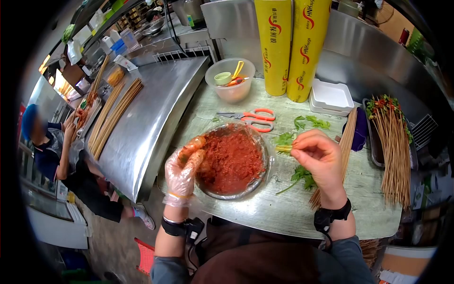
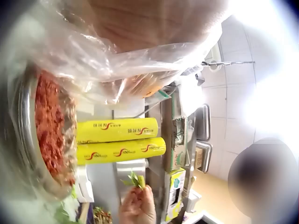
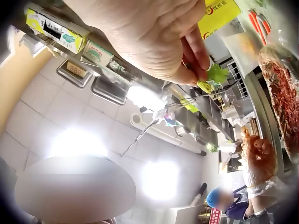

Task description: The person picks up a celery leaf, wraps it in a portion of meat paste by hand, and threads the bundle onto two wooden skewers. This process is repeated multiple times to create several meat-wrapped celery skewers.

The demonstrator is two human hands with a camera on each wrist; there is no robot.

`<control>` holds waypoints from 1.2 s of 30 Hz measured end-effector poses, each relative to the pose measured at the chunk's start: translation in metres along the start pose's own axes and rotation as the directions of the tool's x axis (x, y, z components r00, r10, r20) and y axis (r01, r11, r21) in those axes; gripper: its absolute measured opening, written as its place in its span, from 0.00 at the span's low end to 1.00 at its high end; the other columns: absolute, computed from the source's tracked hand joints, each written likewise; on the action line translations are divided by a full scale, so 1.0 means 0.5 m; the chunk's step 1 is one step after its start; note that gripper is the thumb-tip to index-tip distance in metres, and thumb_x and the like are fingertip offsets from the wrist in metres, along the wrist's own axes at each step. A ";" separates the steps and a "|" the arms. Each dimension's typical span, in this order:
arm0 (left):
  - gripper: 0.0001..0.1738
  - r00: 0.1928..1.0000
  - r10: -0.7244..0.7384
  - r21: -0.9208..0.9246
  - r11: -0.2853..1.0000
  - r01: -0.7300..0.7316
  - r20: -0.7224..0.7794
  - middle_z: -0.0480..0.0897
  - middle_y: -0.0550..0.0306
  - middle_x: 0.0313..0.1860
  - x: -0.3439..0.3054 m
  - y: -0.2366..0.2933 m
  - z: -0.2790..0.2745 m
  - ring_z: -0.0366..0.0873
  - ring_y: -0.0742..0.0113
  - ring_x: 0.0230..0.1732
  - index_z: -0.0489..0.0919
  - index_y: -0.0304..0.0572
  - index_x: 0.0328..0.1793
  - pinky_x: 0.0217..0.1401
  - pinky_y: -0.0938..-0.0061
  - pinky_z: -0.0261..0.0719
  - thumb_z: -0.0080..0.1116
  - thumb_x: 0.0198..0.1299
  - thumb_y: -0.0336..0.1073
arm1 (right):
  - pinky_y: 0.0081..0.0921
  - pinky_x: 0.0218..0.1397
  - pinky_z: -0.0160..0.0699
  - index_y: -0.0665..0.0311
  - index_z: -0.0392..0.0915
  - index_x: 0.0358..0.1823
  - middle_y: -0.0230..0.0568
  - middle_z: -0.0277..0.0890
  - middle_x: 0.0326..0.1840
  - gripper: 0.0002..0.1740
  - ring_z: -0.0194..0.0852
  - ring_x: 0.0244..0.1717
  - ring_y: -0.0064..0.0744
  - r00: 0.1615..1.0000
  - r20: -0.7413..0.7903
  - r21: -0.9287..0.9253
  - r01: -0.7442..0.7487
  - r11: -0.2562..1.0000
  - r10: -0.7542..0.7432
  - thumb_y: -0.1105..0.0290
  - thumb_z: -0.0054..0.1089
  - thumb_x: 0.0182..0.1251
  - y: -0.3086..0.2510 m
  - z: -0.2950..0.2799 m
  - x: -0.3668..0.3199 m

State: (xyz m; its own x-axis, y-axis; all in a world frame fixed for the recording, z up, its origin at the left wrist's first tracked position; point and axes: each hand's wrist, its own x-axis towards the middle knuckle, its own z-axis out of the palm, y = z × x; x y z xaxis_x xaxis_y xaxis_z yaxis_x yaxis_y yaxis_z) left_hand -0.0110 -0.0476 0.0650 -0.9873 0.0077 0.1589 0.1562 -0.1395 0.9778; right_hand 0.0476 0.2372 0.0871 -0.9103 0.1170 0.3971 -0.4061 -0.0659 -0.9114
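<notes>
A bowl point(image 1: 227, 193) lined with clear plastic holds red minced mixture point(image 1: 232, 161). At its left rim is my left hand point(image 1: 182, 170) in a clear plastic glove, fingers loosely bent and smeared orange-red; no held thing shows between them. To the right of the bowl, my bare right hand point(image 1: 321, 161) pinches a small green leafy sprig point(image 1: 284, 148) between thumb and fingertips, raised above the table. The right wrist view shows the leaf point(image 3: 217, 73) past the fingertips. More green sprigs point(image 1: 302, 176) lie on the table below and behind that hand.
Orange-handled scissors point(image 1: 257, 119) lie behind the bowl, near a plastic tub point(image 1: 230, 90). Two yellow film rolls point(image 1: 306, 52) stand beside white boxes point(image 1: 331, 97). Bare sticks point(image 1: 349, 137) and a tray of skewers point(image 1: 390, 142) lie right. A person point(image 1: 47, 146) works at the steel counter point(image 1: 151, 109).
</notes>
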 end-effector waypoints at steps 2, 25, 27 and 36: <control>0.11 0.997 0.031 0.101 0.994 -0.038 0.067 0.81 0.54 0.35 0.014 -0.011 -0.028 0.77 0.71 0.29 0.79 0.31 0.45 0.31 0.79 0.74 0.60 0.57 0.27 | 0.18 0.44 0.79 0.70 0.78 0.34 0.38 0.74 0.39 0.06 0.75 0.40 0.24 1.000 -0.019 -0.032 0.009 0.999 -0.009 0.84 0.63 0.54 0.000 0.001 0.001; 0.15 0.850 -0.356 0.918 0.236 -0.320 0.388 0.82 0.42 0.29 0.145 -0.060 0.098 0.80 0.48 0.31 0.81 0.35 0.34 0.38 0.61 0.77 0.61 0.48 0.41 | 0.19 0.46 0.80 0.69 0.78 0.33 0.35 0.73 0.38 0.05 0.76 0.40 0.23 0.999 -0.013 -0.139 0.050 0.989 -0.052 0.82 0.63 0.54 -0.019 -0.006 -0.002; 0.11 0.835 -0.444 0.902 0.412 -0.130 0.324 0.82 0.47 0.26 0.147 -0.052 0.081 0.77 0.56 0.26 0.81 0.35 0.34 0.33 0.66 0.75 0.60 0.50 0.37 | 0.19 0.46 0.80 0.69 0.79 0.33 0.35 0.73 0.37 0.05 0.76 0.40 0.23 0.998 -0.020 -0.140 0.053 0.989 -0.056 0.82 0.63 0.55 -0.024 -0.009 -0.001; 0.11 0.755 -0.526 -0.052 0.806 0.589 0.392 0.79 0.53 0.33 0.089 -0.050 -0.003 0.74 0.72 0.24 0.76 0.32 0.47 0.26 0.78 0.75 0.56 0.57 0.24 | 0.19 0.44 0.80 0.70 0.78 0.33 0.35 0.73 0.37 0.05 0.76 0.39 0.23 0.999 -0.001 -0.165 0.037 0.986 -0.038 0.82 0.63 0.54 -0.017 0.005 0.000</control>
State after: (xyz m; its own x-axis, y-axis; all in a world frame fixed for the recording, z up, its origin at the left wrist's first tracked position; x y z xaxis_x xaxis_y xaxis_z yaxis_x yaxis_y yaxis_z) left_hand -0.0587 -0.0452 0.0475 -0.8156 0.4674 -0.3411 -0.4574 -0.1597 0.8748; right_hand 0.0509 0.2354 0.0948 -0.8941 0.1200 0.4314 -0.4210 0.1029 -0.9012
